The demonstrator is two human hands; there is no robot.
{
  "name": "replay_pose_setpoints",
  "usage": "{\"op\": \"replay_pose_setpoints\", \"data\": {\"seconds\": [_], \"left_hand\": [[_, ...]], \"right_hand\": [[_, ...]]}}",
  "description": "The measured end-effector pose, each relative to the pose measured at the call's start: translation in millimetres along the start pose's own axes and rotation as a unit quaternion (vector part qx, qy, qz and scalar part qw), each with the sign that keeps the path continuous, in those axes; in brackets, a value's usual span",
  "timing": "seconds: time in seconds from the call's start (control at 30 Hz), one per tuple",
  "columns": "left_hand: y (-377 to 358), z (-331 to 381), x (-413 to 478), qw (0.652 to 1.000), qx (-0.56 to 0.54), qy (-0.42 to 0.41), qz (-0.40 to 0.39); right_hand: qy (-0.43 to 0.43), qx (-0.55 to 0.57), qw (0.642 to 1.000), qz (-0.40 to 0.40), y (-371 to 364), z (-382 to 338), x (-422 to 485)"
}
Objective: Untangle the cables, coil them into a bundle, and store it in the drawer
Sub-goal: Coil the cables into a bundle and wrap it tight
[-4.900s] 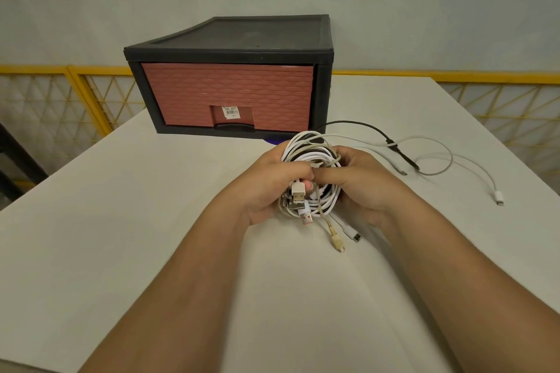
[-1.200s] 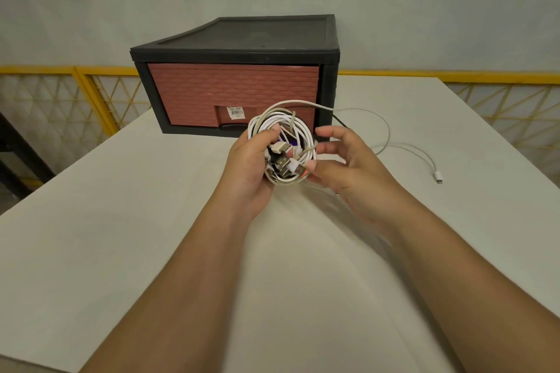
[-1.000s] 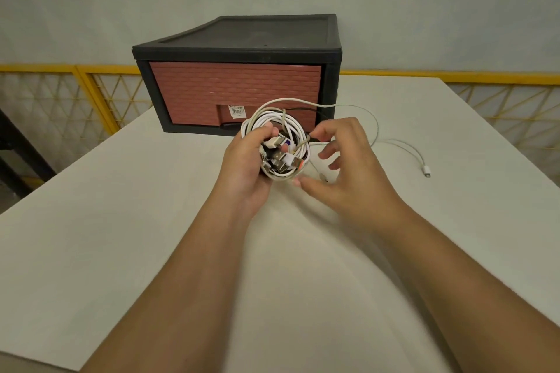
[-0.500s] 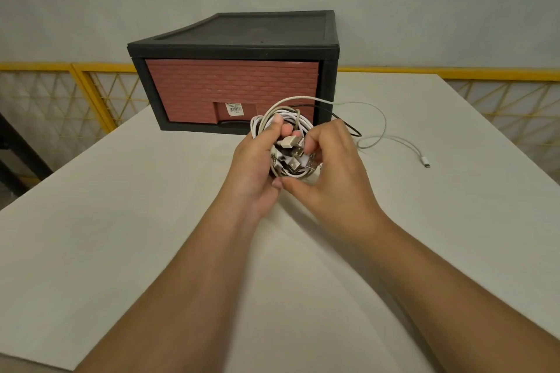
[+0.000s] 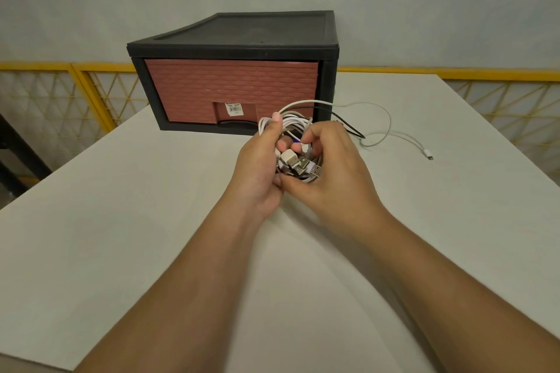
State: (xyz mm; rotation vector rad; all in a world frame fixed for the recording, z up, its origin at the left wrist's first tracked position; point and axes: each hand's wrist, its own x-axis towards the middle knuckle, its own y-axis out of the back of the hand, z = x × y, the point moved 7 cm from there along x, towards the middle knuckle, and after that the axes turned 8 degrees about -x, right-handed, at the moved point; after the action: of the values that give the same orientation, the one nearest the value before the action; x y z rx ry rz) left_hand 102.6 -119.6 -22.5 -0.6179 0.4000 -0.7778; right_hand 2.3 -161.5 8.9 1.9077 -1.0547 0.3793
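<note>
A coil of white and black cables with several USB plugs poking out sits between both hands, just in front of the drawer unit. My left hand grips the coil's left side, thumb up over the loops. My right hand wraps the right side, fingers curled into the coil. Loose tails trail right over the table: a black cable and a white cable ending in a small plug. The drawer, reddish-brown with a brick pattern in a black frame, is closed.
The white table spreads around the hands, with its edges at left and right. A yellow mesh fence runs behind it. The drawer's dark handle recess lies just left of the coil.
The loose tails have been drawn in from the right and wound onto the coil. My right hand has closed round the bundle, which now sits slightly lower and nearer me.
</note>
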Motion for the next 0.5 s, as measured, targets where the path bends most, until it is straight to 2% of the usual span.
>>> {"op": "replay_pose_setpoints", "data": {"seconds": [0.1, 0.17, 0.27, 0.33, 0.4, 0.5], "left_hand": [[3.5, 3.5, 1.6, 1.0, -0.002, 0.002, -0.012], [2.5, 1.6, 1.1, 0.999, 0.016, 0.024, -0.034], [-1.7, -3.3, -1.8, 0.994, 0.053, 0.063, -0.073], [-4.8, -6.5, -4.8, 0.988, 0.076, 0.089, -0.102], [-6.9, -10.0, -7.9, 0.983, 0.083, 0.112, -0.122], [-6.9, -13.3, -10.0, 0.978, 0.103, 0.124, -0.131]], "right_hand": [[-0.015, 0.068, 0.997, -0.015, 9.6, 7.3, 4.3], [-0.032, 0.076, 0.996, 0.041, 24.4, 16.3, 8.9], [-0.009, -0.043, 0.991, 0.127, 46.6, 25.6, 13.4], [0.014, -0.141, 0.986, 0.092, 48.6, 28.4, 18.4], [0.028, -0.181, 0.982, 0.034, 43.9, 30.8, 21.6], [0.028, -0.109, 0.994, 0.004, 42.0, 32.6, 20.4]]}}
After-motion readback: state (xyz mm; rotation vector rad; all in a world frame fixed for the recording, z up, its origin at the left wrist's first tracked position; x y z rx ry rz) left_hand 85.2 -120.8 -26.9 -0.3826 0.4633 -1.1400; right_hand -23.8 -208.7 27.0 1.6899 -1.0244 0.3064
